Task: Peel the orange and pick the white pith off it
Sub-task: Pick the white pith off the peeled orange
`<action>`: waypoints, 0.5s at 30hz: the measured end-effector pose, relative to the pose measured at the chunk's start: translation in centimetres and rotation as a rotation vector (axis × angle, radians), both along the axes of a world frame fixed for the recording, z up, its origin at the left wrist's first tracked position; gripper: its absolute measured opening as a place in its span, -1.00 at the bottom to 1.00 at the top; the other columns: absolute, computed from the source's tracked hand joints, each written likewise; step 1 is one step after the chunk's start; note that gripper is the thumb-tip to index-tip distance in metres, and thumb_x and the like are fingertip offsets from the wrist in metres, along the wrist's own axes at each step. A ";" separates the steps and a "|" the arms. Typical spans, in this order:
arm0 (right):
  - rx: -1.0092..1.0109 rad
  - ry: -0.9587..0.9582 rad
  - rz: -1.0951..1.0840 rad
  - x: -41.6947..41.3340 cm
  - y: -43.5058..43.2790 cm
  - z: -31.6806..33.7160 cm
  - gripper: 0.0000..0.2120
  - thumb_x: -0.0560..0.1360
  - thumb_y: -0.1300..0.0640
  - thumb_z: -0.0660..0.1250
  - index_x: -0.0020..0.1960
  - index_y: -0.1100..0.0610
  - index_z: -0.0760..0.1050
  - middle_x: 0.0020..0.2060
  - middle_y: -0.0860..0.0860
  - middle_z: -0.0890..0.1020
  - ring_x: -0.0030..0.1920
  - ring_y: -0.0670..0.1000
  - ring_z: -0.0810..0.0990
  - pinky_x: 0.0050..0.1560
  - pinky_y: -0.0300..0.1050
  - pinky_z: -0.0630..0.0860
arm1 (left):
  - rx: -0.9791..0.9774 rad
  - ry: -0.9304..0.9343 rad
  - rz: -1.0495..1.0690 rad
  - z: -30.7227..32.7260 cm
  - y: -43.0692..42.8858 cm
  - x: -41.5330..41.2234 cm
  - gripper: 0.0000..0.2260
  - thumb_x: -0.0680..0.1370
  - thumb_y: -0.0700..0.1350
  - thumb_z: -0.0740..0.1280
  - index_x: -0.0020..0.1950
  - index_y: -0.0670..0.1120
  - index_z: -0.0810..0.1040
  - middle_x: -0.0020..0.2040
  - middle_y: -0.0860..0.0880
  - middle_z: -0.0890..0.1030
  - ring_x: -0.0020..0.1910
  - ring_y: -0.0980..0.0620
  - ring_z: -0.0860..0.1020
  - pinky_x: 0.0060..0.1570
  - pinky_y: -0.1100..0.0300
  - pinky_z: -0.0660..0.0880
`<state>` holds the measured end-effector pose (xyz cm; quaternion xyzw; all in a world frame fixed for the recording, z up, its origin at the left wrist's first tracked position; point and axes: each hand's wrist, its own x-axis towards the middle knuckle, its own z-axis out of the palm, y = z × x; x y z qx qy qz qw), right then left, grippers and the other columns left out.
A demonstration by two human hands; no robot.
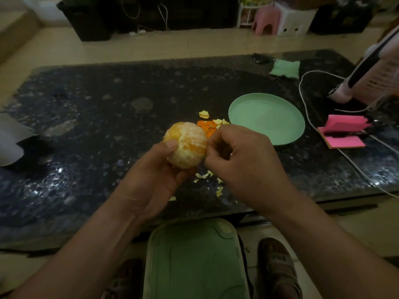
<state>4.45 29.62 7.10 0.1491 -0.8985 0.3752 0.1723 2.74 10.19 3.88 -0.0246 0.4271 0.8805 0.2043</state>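
A peeled orange [186, 145] with white pith streaks on its segments is held above the dark table. My left hand [155, 169] grips it from below and the left, thumb lying on its top left. My right hand [239, 158] is at the orange's right side, fingertips curled together and pinching at the pith there. Orange peel pieces [208, 126] lie in a heap just behind the fruit. Small pale pith scraps [207, 175] are scattered on the table beneath my hands.
An empty green plate [266, 118] sits right of the peel. Further right are pink sticky notes [345, 131], a white cable [306, 117] and a pink-white appliance [367, 83]. A green cloth [285, 69] lies at the back. A green stool [194, 260] stands below the table edge [64, 238].
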 end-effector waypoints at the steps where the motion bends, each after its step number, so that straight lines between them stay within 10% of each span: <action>1: -0.019 0.011 -0.001 0.0 -0.1 0.0 -0.93 0.52 0.16 0.44 -0.14 0.10 0.58 -0.26 -0.10 0.58 -0.24 -0.05 0.55 -0.20 0.04 0.53 | 0.014 0.001 -0.007 0.1 0.0 0.1 -0.43 0.53 -0.01 0.42 0.51 -0.20 0.52 0.43 -0.22 0.62 0.27 -0.09 0.66 0.11 0.14 0.67; 15: -0.475 -0.176 0.043 0.1 -0.5 0.1 -0.88 0.53 0.31 0.44 -0.17 0.19 0.58 -0.35 0.07 0.58 -0.36 -0.08 0.47 -0.35 -0.18 0.48 | 0.253 0.016 -0.086 0.5 -0.4 0.4 -0.40 0.48 0.01 0.54 0.48 -0.17 0.55 0.41 -0.22 0.61 0.28 -0.14 0.66 0.12 0.13 0.68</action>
